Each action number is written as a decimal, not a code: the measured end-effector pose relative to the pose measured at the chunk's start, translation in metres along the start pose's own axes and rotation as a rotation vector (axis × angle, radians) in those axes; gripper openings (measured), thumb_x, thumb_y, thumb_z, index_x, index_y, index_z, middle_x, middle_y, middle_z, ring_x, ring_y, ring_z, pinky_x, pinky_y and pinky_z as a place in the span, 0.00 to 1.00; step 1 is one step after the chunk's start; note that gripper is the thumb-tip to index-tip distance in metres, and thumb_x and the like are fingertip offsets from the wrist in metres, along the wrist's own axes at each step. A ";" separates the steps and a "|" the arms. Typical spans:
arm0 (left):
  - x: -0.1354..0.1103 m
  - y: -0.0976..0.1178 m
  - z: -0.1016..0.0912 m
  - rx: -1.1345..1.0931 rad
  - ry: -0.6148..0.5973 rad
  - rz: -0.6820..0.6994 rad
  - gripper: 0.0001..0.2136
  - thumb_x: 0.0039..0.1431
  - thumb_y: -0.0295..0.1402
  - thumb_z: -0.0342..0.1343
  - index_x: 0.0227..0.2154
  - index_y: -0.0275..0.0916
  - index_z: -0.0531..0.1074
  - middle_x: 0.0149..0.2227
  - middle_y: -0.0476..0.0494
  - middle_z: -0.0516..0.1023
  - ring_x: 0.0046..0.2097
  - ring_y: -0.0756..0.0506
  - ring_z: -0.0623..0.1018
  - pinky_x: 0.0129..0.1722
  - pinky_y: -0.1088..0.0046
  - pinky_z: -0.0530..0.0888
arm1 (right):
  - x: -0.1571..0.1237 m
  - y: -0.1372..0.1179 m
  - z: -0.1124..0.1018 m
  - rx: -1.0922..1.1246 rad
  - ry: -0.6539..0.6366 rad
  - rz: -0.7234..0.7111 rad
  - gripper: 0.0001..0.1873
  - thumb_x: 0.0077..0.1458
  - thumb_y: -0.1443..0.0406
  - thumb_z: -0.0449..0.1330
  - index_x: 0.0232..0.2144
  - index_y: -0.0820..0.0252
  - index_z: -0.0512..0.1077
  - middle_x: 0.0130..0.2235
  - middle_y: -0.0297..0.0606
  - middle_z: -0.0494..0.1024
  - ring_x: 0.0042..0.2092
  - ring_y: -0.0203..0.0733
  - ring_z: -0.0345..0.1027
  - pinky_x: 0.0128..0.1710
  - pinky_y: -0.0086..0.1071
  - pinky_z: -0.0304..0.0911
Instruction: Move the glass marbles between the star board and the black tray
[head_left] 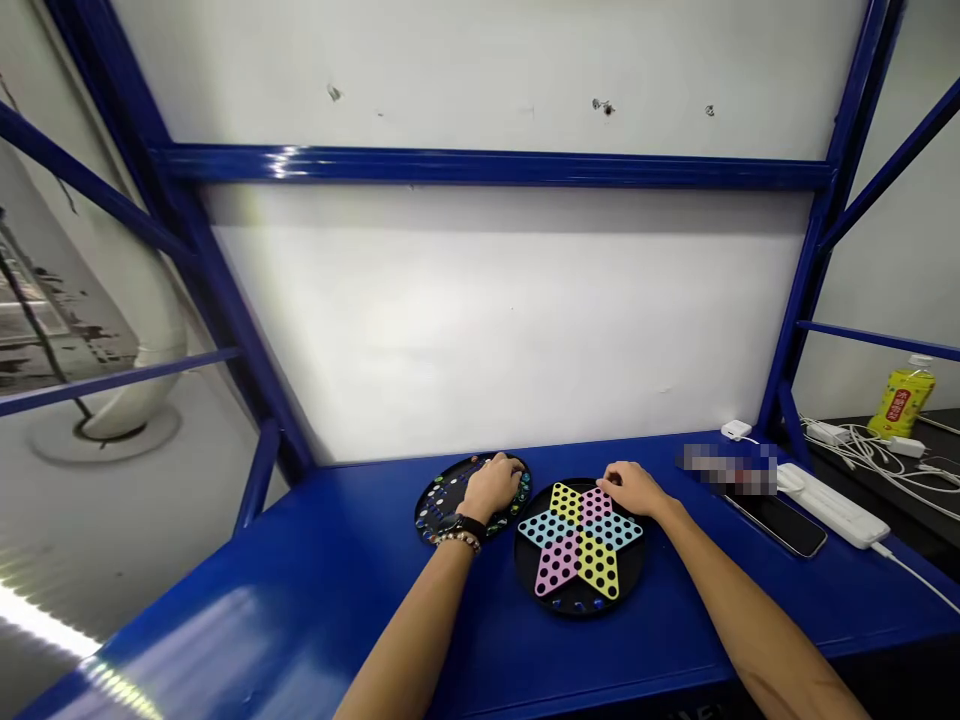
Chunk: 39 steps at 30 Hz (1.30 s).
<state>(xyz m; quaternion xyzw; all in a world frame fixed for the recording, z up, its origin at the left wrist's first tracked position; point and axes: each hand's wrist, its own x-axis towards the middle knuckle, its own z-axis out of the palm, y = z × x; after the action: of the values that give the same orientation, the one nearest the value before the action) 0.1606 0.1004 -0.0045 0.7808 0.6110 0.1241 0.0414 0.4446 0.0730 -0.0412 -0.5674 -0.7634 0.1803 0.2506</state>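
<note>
A star-shaped Chinese checkers board [580,540] in yellow, pink and light blue, dotted with black holes, lies in a round black tray [523,562]. A few dark blue marbles [589,605] rest at the tray's near side. At the board's far right, my right hand [634,488] has its fingers curled together by a pink point; what they hold, if anything, is hidden. To the left is a round black lid or tray [427,505] scattered with marbles. My left hand [491,487], with a dark band and beads at the wrist, reaches into it, fingers bent down among marbles.
The blue table [322,600] stands against a white wall with a blue metal frame [495,167]. On the right lie a phone [780,522], a white power strip [832,505] and a white charger [736,430]. Beyond are tangled cables [862,450] and a yellow drink bottle [902,398].
</note>
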 end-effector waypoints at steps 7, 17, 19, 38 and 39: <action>-0.014 -0.001 -0.004 -0.112 0.017 -0.009 0.12 0.59 0.34 0.49 0.40 0.40 0.76 0.41 0.40 0.80 0.43 0.41 0.78 0.42 0.68 0.72 | 0.000 0.002 0.000 0.004 -0.006 0.006 0.13 0.58 0.57 0.55 0.27 0.58 0.73 0.31 0.36 0.78 0.33 0.37 0.68 0.31 0.29 0.53; -0.091 0.068 -0.036 -0.592 -0.487 0.478 0.10 0.54 0.35 0.57 0.36 0.39 0.79 0.34 0.47 0.81 0.35 0.48 0.77 0.35 0.76 0.71 | 0.000 0.004 0.003 -0.003 0.009 -0.007 0.14 0.59 0.57 0.55 0.26 0.58 0.73 0.29 0.35 0.77 0.30 0.36 0.66 0.31 0.29 0.53; -0.105 0.075 -0.034 -0.540 -0.518 0.473 0.09 0.52 0.33 0.59 0.36 0.40 0.80 0.34 0.48 0.82 0.35 0.48 0.77 0.35 0.76 0.71 | 0.000 0.005 0.003 -0.010 0.011 -0.004 0.14 0.59 0.57 0.55 0.26 0.58 0.73 0.29 0.35 0.77 0.30 0.36 0.65 0.31 0.29 0.53; -0.095 -0.102 -0.019 -0.128 -0.087 -0.050 0.19 0.57 0.36 0.47 0.49 0.44 0.74 0.52 0.45 0.78 0.53 0.41 0.75 0.53 0.66 0.70 | 0.000 0.008 0.005 0.012 -0.007 -0.002 0.13 0.58 0.57 0.55 0.27 0.58 0.72 0.30 0.36 0.77 0.32 0.37 0.67 0.31 0.29 0.53; -0.094 -0.101 -0.018 -0.143 -0.094 -0.056 0.19 0.56 0.35 0.47 0.49 0.44 0.74 0.51 0.45 0.78 0.52 0.42 0.76 0.52 0.67 0.71 | 0.000 0.007 0.005 0.009 -0.006 -0.001 0.13 0.58 0.57 0.55 0.27 0.58 0.72 0.30 0.35 0.77 0.32 0.37 0.67 0.31 0.29 0.53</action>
<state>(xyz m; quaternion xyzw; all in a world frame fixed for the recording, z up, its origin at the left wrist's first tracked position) 0.0405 0.0336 -0.0223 0.7634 0.6195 0.1293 0.1294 0.4474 0.0750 -0.0493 -0.5654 -0.7635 0.1854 0.2511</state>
